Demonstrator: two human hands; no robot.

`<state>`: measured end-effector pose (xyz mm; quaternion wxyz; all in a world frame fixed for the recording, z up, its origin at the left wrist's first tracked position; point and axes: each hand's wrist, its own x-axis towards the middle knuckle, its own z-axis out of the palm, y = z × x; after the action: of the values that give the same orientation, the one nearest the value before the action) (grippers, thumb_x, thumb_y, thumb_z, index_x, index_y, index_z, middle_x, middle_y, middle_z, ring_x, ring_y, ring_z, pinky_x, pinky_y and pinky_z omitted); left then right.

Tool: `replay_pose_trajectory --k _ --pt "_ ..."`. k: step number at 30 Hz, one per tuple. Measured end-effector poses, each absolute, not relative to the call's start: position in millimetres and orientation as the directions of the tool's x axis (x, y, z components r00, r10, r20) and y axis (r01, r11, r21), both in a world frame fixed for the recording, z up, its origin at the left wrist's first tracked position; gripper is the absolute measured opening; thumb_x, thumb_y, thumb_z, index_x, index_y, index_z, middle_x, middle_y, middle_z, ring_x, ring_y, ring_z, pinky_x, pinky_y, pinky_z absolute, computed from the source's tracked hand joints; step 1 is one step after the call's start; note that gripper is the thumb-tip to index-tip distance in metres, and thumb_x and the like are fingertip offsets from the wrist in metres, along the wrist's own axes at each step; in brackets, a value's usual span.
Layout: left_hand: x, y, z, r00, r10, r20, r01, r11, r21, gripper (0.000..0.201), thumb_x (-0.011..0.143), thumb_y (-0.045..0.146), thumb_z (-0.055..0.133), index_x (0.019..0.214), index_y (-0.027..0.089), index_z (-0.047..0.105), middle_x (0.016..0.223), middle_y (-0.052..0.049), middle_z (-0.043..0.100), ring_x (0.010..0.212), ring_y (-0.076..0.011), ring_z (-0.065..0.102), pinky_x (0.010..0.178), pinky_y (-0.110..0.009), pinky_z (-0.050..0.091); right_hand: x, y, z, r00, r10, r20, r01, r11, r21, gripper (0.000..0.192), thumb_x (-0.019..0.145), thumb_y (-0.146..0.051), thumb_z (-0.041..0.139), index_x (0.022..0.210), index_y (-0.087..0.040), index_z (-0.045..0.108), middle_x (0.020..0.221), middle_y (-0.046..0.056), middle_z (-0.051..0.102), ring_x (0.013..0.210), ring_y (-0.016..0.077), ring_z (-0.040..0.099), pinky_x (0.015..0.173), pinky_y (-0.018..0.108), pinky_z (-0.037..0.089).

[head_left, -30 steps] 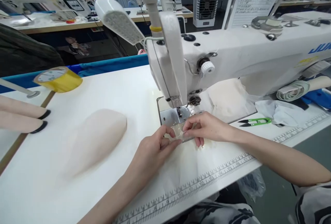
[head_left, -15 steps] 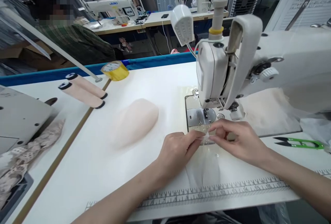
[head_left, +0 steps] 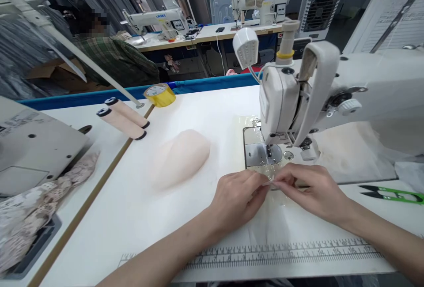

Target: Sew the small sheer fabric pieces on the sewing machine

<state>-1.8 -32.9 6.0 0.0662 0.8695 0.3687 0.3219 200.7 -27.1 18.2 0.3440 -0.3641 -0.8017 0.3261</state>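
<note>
Now both hands stay put: left hand [head_left: 240,198] and right hand [head_left: 313,190] still pinch the film [head_left: 273,184]. Only the view has shifted, so it waits before the needle plate [head_left: 261,153].

Left hand [head_left: 240,198] and right hand [head_left: 314,192] meet fingertip to fingertip at lower centre of frame, fingers pinched, forearms entering from the bottom edge.

A white sewing table [head_left: 205,115] carries the scene, with a printed ruler strip [head_left: 285,254] along its near edge. On it stand a white sewing machine [head_left: 331,97] and its metal needle plate [head_left: 261,152]. A pale pink padded piece [head_left: 182,156] lies left of the plate, a yellow tape roll [head_left: 160,94] at the far edge, green thread snips [head_left: 392,193] to the right, and cream cloth [head_left: 351,150] under the machine arm.
</note>
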Motion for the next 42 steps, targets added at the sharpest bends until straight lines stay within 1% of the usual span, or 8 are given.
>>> replay_pose_trajectory --k 4,10,14,17,22,33,38,42 --pt "1.9 -35.0 5.8 0.499 0.707 0.501 0.624 -0.695 0.358 0.014 0.094 0.029 0.049 0.088 0.018 0.054 0.054 0.007 0.059 0.043 -0.0067 0.050 0.048 -0.019 0.038 201.7 -29.7 17.3 -0.509 0.796 0.327 0.381 0.549 -0.744 0.010 0.091 -0.021 0.052 0.088 -0.023 0.061 0.071 -0.001 0.064 0.059 0.0111 0.059 0.049 0.022 0.045" --pt "-1.0 -36.9 5.6 0.516 0.731 0.448 0.631 -0.677 0.378 0.016 0.095 0.021 0.042 0.098 0.017 0.057 0.059 0.006 0.064 0.045 -0.0062 0.053 0.050 -0.019 0.042 203.0 -28.8 10.5 -0.481 0.750 0.454 0.383 0.646 -0.661 0.011 0.089 -0.018 0.054 0.093 -0.025 0.061 0.078 0.000 0.069 0.060 0.0126 0.064 0.049 0.022 0.050" --pt "-4.0 -35.8 4.4 0.507 0.656 0.559 0.598 -0.735 0.320 0.012 0.093 0.016 0.045 0.094 0.018 0.056 0.056 0.007 0.062 0.041 -0.0050 0.049 0.047 -0.019 0.038 202.2 -29.9 9.7 -0.480 0.723 0.496 0.409 0.685 -0.603 0.018 0.089 -0.017 0.054 0.104 -0.025 0.058 0.077 0.000 0.069 0.059 0.0124 0.064 0.048 0.022 0.050" --pt "-6.0 -33.5 3.5 0.509 0.593 0.624 0.575 -0.774 0.266 0.007 0.092 0.015 0.049 0.095 0.018 0.054 0.057 0.007 0.062 0.041 -0.0048 0.048 0.045 -0.020 0.035 201.1 -30.1 10.0 -0.489 0.711 0.505 0.401 0.698 -0.593 0.022 0.090 -0.016 0.054 0.110 -0.025 0.054 0.075 -0.002 0.067 0.058 0.0109 0.063 0.049 0.020 0.051" --pt "-6.9 -31.4 4.8 0.529 0.550 0.646 0.554 -0.801 0.227 0.009 0.092 0.013 0.050 0.099 0.017 0.053 0.057 0.008 0.062 0.041 -0.0047 0.050 0.045 -0.021 0.034 201.7 -29.9 7.7 -0.537 0.680 0.499 0.376 0.723 -0.580 0.023 0.090 -0.013 0.053 0.111 -0.023 0.052 0.085 0.000 0.069 0.063 0.0102 0.063 0.056 0.022 0.052" --pt "-6.3 -31.0 6.8 0.537 0.544 0.645 0.559 -0.802 0.211 0.010 0.092 0.015 0.050 0.101 0.017 0.054 0.058 0.006 0.064 0.043 -0.0060 0.052 0.046 -0.021 0.035 202.1 -29.7 6.8 -0.576 0.669 0.470 0.354 0.722 -0.595 0.022 0.090 -0.013 0.050 0.110 -0.023 0.051 0.079 -0.002 0.068 0.062 0.0102 0.061 0.057 0.023 0.050" --pt "-6.4 -31.3 7.1 0.504 0.546 0.670 0.556 -0.798 0.232 0.001 0.091 0.018 0.055 0.092 0.017 0.054 0.056 0.007 0.062 0.042 -0.0056 0.051 0.047 -0.020 0.037 202.9 -29.6 7.5 -0.578 0.646 0.499 0.363 0.751 -0.551 0.022 0.089 -0.011 0.051 0.109 -0.022 0.051 0.079 -0.001 0.068 0.060 0.0099 0.061 0.056 0.023 0.049" --pt "-6.4 -32.0 8.2 0.527 0.526 0.667 0.537 -0.815 0.218 0.004 0.090 0.015 0.056 0.089 0.016 0.053 0.059 0.005 0.064 0.043 -0.0058 0.050 0.047 -0.021 0.036 203.2 -28.5 7.2 -0.595 0.617 0.515 0.387 0.781 -0.490 0.024 0.089 -0.011 0.049 0.110 -0.022 0.051 0.074 -0.002 0.066 0.056 0.0108 0.058 0.053 0.024 0.047"
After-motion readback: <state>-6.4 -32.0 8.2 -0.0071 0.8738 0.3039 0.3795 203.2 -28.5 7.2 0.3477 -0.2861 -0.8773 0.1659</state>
